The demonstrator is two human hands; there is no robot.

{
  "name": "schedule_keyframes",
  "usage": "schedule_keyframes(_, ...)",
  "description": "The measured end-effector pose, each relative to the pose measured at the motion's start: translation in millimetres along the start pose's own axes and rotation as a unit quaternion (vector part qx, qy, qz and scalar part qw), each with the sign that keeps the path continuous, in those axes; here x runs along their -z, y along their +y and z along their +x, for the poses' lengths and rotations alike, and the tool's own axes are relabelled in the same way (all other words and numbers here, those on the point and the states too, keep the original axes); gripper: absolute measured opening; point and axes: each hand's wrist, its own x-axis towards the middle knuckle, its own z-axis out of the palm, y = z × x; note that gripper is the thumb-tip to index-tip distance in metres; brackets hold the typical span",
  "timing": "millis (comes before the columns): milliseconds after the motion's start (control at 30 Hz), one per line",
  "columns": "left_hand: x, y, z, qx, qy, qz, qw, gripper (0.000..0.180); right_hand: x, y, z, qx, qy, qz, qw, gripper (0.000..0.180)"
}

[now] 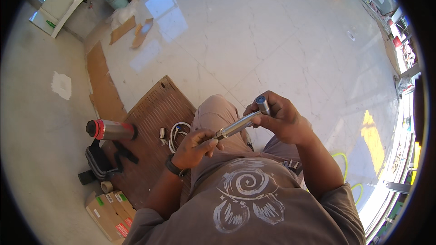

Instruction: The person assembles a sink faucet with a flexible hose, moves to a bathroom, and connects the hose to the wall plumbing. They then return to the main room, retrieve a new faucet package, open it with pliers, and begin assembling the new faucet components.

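Held in front of my lap is a silver metal hand sprayer (237,126), a slim tube with a short round head set across its far right end. My right hand (282,117) is closed around the head end, thumb pressed along the tube. The fingers of my left hand (198,147) pinch the narrow, darker lower end. Beside my left hand, a coiled white hose (172,139) and a small metal fitting (162,133) lie on a ribbed brown board (144,117).
On the left are a steel bottle (117,130) with a red and black cap, a black bag (96,159), a tape roll (106,186) and cardboard boxes (102,213). A cardboard strip (103,79) runs along the wall. A yellow-green hose (346,163) curves at the right.
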Motion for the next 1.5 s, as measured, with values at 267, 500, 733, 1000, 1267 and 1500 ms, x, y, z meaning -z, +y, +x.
schedule_keyframes(267, 1, 7, 3, 0.022, -0.034, 0.041, 0.998, 0.03, 2, 0, -10, 0.021, -0.01, -0.104, 0.994, 0.021)
schedule_keyframes(500, 1, 7, 4, 0.054, -0.088, 0.033, 0.994, 0.032, 7, 3, -6, 0.158, -0.12, -0.15, 0.969, 0.029)
schedule_keyframes(733, 3, 5, 7, 0.055, -0.106, 0.011, 0.993, 0.031, 10, 0, -6, 0.197, -0.14, -0.242, 0.94, 0.031)
schedule_keyframes(1000, -15, 10, 5, -0.217, 0.068, 0.37, 0.901, 0.032, 1, -26, -9, -0.213, -0.039, -0.056, 0.975, 0.048)
schedule_keyframes(1267, -23, 7, 6, -0.204, 0.061, 0.339, 0.916, 0.038, 3, -20, -18, -0.03, -0.146, -0.109, 0.983, 0.081)
schedule_keyframes(1500, -24, 27, 2, -0.157, -0.008, 0.354, 0.922, 0.045, 20, -58, -31, -0.131, -0.256, -0.278, 0.916, 0.08)
